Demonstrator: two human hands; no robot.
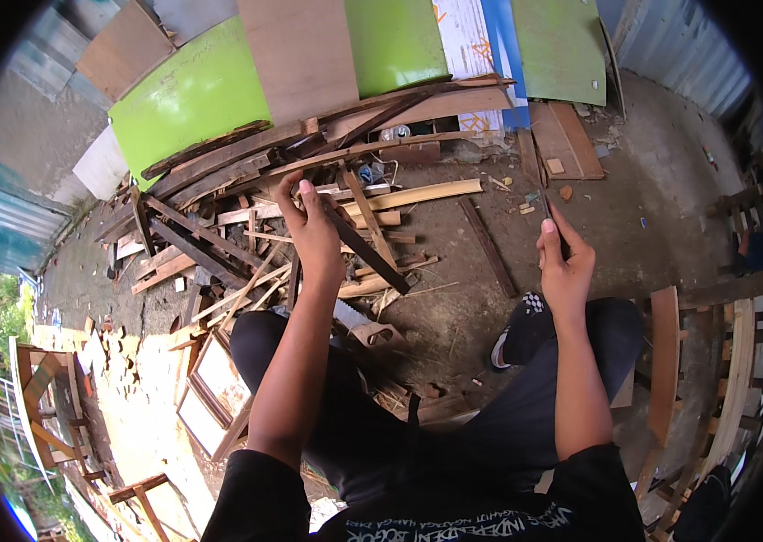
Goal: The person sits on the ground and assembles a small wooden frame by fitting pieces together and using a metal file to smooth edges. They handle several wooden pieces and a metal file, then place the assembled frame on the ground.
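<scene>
We sit before a grey-brown concrete ground (621, 244), and its widest bare stretch opens to our right, bounded at the top by a corrugated metal wall (688, 54). Glossy lime-green panels (205, 86) stand along the far side, their lower edges behind a long heap of brown scrap timber (205, 255). The heap crowds our left, its loose ends jutting at many angles and leaving little free ground there. Our dark-trousered legs (512, 397) are bent and spread, framing the near space. Ahead of the right knee, a dark narrow plank (488, 248) lies alone on the concrete, with bare ground along both its long edges.

Our left hand (314, 239) has its fingers curled closed about the upper end of a dark flat wooden strip (368, 248), which slants down to the right between our hands, its lower end near a handsaw with a pale wooden handle (380, 336). Our right hand (567, 262) is raised well apart from the left, pinching a thin dark piece (540, 185) between thumb and fingers; it points away from us, and we cannot tell what it is.
</scene>
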